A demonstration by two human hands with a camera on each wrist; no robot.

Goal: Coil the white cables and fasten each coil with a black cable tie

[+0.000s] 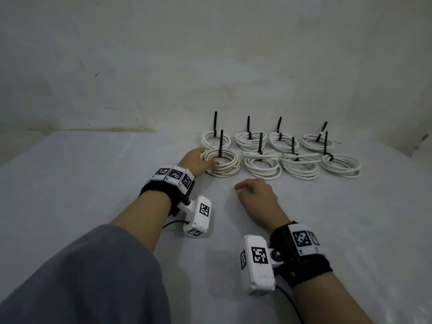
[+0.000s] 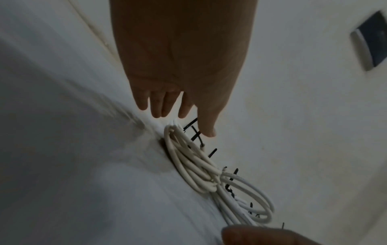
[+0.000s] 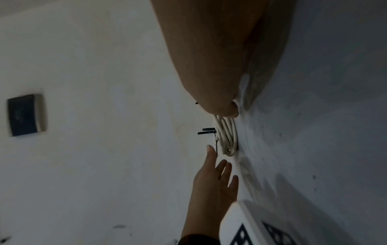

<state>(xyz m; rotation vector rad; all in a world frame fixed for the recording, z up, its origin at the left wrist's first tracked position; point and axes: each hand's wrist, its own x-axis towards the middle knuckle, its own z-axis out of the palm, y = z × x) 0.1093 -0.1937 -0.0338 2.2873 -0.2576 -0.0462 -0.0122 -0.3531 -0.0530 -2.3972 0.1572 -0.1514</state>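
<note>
Wrist-worn camera rigs on a person's two forearms, head view

Left arm (image 1: 140, 213), lower left of frame: grey sleeve (image 1: 88, 277) pushed up; black wrist strap (image 1: 161, 190); white blocks with black square-pattern markers (image 1: 174, 175); white camera box (image 1: 198, 217), black cable. Right arm (image 1: 327, 298), lower right: black strap (image 1: 308, 267), marker blocks (image 1: 304, 238), white box (image 1: 258, 265), silver screw (image 1: 277, 254), black cable.

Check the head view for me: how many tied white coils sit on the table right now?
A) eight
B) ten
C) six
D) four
A: two rows of four coils, from the far-left coil to the near-right coil, each with a black cable tie standing up; the left hand touches the near-left coil.
</note>
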